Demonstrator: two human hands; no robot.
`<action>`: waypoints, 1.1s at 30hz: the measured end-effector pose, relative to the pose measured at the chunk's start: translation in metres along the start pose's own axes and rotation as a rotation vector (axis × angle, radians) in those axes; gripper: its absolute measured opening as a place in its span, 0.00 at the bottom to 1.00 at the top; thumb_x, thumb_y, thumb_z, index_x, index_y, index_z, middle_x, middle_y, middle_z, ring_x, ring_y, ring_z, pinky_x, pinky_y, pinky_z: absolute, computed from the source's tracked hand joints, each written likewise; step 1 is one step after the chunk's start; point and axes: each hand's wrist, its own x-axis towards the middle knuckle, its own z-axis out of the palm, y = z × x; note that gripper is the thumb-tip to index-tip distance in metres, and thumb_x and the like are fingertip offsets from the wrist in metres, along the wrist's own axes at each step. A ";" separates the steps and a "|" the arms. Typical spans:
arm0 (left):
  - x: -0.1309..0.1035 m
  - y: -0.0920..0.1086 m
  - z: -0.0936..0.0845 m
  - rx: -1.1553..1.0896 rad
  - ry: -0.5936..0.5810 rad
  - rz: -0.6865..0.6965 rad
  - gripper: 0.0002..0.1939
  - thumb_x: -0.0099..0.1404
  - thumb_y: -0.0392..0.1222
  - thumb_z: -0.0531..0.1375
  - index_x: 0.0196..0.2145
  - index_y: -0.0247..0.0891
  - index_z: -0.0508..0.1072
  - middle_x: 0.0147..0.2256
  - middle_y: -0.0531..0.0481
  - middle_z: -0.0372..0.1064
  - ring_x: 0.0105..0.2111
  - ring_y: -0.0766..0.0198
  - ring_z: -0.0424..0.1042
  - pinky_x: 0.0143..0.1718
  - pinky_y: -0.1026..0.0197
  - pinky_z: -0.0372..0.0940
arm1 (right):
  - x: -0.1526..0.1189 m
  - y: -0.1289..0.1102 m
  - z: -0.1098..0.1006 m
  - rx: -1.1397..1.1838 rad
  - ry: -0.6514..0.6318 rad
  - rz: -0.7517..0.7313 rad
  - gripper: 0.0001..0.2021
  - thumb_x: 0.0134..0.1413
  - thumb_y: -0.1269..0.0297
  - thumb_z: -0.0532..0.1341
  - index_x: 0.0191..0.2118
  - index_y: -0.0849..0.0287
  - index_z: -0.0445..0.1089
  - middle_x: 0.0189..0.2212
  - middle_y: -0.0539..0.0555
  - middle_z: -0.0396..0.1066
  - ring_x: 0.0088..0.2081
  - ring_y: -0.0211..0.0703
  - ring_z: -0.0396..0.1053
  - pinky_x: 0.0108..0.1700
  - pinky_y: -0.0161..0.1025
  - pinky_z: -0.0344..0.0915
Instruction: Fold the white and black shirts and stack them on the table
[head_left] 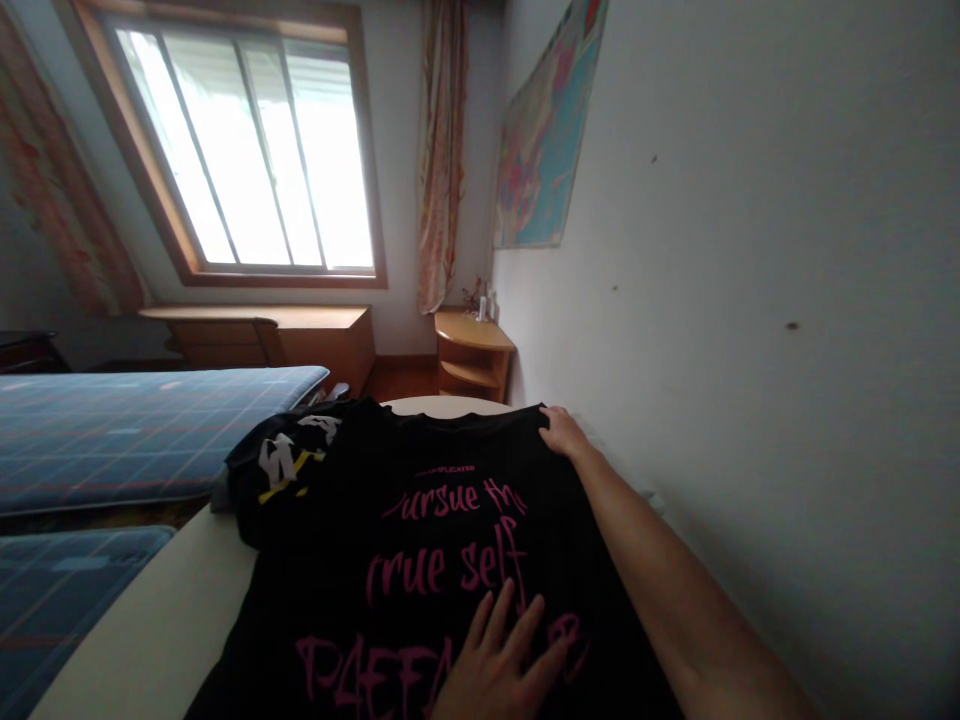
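A black T-shirt (442, 440) with pink lettering lies spread over a pale round-edged table, its neckline toward the far side. At its far right shoulder, my right hand (562, 432) is closed on the fabric's edge. My left hand (499, 660) rests flat on the shirt's lower front, fingers spread over the print, holding nothing. Beside the shirt's far left part is a bunched dark garment (289, 460) with white and yellow print. The shirt's lower hem is out of view.
The table's (161, 610) pale top shows at left. Beyond it are blue plaid mattresses (157, 430). A wall (780, 420) runs close along the right. Farther back stand a wooden desk (322, 318) beneath a window and a corner shelf (472, 335).
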 end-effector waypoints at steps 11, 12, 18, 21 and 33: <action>0.010 0.009 -0.046 -0.430 -0.286 -0.247 0.46 0.60 0.56 0.64 0.70 0.60 0.46 0.71 0.48 0.38 0.69 0.31 0.35 0.63 0.24 0.44 | -0.043 0.003 -0.031 -0.063 -0.018 0.089 0.30 0.59 0.62 0.59 0.65 0.64 0.56 0.52 0.64 0.71 0.52 0.51 0.69 0.53 0.41 0.63; 0.011 0.010 -0.052 -0.445 -0.281 -0.260 0.43 0.61 0.55 0.64 0.69 0.59 0.49 0.71 0.49 0.41 0.69 0.33 0.37 0.64 0.26 0.44 | -0.049 0.002 -0.034 -0.071 -0.015 0.090 0.29 0.59 0.62 0.59 0.65 0.63 0.57 0.52 0.64 0.71 0.52 0.51 0.69 0.53 0.41 0.63; 0.022 -0.019 -0.084 -0.304 -0.109 -0.428 0.23 0.63 0.40 0.60 0.56 0.44 0.70 0.64 0.47 0.61 0.64 0.46 0.57 0.63 0.43 0.58 | -0.085 -0.010 -0.043 -0.129 0.024 0.083 0.22 0.61 0.59 0.57 0.59 0.57 0.66 0.58 0.62 0.64 0.55 0.57 0.66 0.53 0.49 0.63; 0.020 -0.064 -0.098 -0.081 0.017 -0.506 0.15 0.67 0.37 0.55 0.50 0.41 0.74 0.60 0.44 0.65 0.61 0.49 0.62 0.62 0.45 0.58 | -0.099 -0.017 -0.038 -0.149 0.023 0.101 0.22 0.62 0.57 0.57 0.59 0.57 0.65 0.58 0.63 0.64 0.54 0.59 0.66 0.52 0.52 0.63; 0.010 -0.235 -0.165 0.200 -0.033 -1.132 0.26 0.70 0.47 0.51 0.62 0.37 0.62 0.49 0.33 0.74 0.50 0.39 0.73 0.50 0.41 0.62 | -0.117 -0.028 -0.024 -0.176 0.031 0.115 0.22 0.63 0.54 0.56 0.59 0.58 0.65 0.56 0.64 0.66 0.56 0.58 0.63 0.53 0.50 0.61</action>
